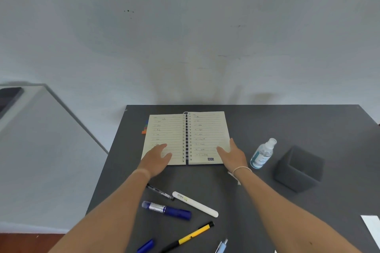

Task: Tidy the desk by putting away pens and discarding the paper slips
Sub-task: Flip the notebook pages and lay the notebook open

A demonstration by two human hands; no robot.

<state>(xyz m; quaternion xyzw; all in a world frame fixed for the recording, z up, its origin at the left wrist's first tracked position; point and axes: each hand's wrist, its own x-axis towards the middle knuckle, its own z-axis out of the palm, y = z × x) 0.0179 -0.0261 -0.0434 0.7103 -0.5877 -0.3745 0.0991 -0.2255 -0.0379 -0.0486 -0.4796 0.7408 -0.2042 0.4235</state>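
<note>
Both my hands lie flat on the open notebook; the pens are loose on the bench.

On the dark bench [287,121] I see the spiral notebook [186,137] open. My left hand [156,158] rests on its left page and my right hand [232,155] on its right page, fingers spread, holding nothing. Right of it stand a grey pen holder [299,169] and a clear spray bottle [263,154]. Nearer me lie a blue marker [166,210], white pen [195,204], yellow-black pen [189,237] and what may be a paper slip [373,230] at the right edge.
</note>
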